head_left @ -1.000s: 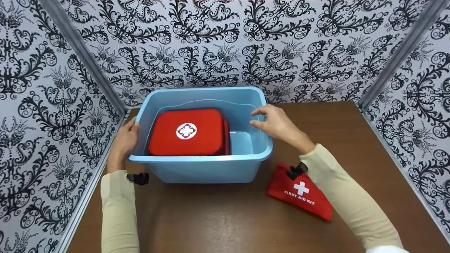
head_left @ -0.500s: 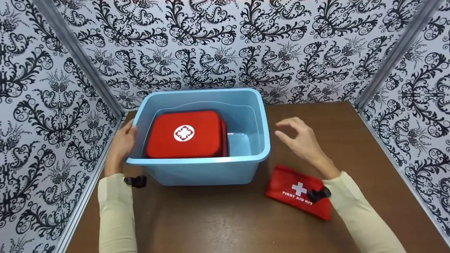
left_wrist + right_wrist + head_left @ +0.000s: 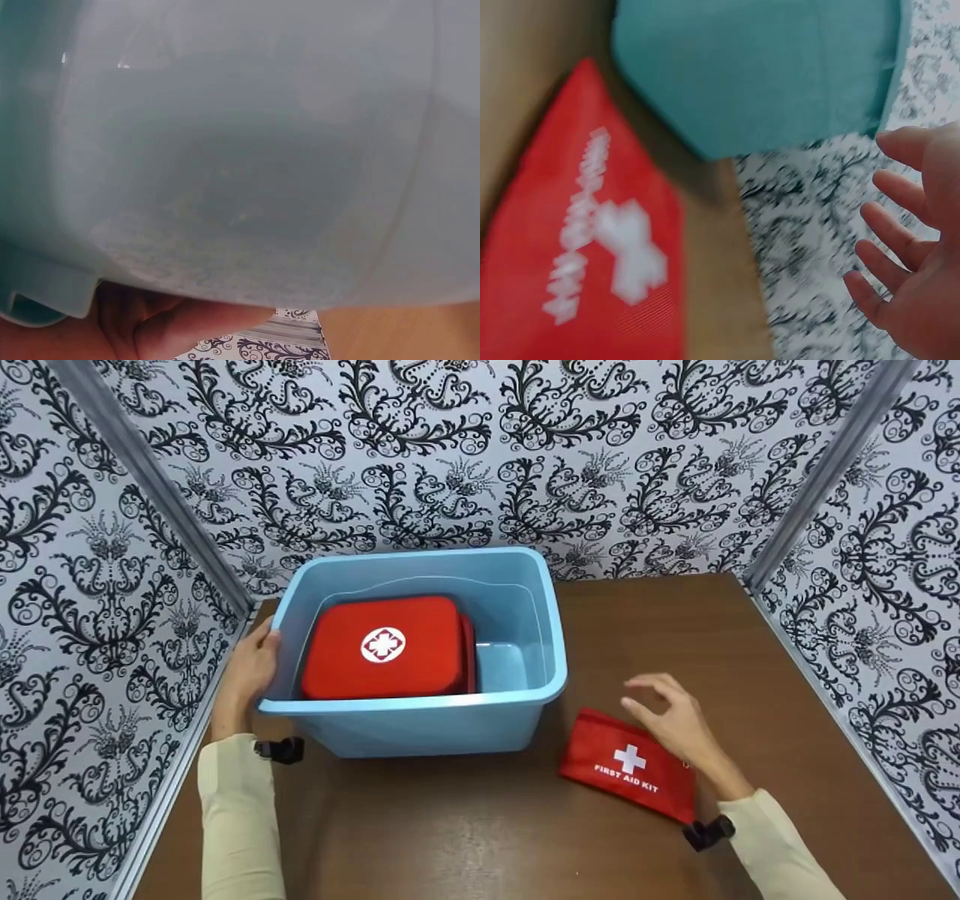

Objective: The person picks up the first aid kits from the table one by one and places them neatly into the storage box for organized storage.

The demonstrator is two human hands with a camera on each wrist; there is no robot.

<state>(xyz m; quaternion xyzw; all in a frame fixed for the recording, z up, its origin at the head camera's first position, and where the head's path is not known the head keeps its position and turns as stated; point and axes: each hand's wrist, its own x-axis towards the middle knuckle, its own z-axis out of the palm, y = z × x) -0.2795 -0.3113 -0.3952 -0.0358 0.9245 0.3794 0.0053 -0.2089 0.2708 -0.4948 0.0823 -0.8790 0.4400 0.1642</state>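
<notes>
My left hand [image 3: 247,666] grips the left rim of a light blue plastic bin [image 3: 420,733]. In the left wrist view the bin's wall [image 3: 247,165] fills most of the frame, and some fingers show under its rim. A red first aid case [image 3: 337,652] with a white cross emblem lies in the left part of the bin, with another red item partly hidden beneath it. To the right of the bin, a flat red first aid pouch [image 3: 589,746] rests on the table. My right hand [image 3: 677,724] hovers above the pouch's right part, fingers spread and holding nothing.
The brown wooden table [image 3: 450,825] carries the bin and pouch. A patterned back wall [image 3: 450,457] stands close behind the bin. Side walls with metal corner posts [image 3: 161,484] bound the table left and right.
My right hand has moved from the bin's right rim, right and toward me, to above the pouch. The left hand keeps its hold on the bin. The head view has shifted slightly.
</notes>
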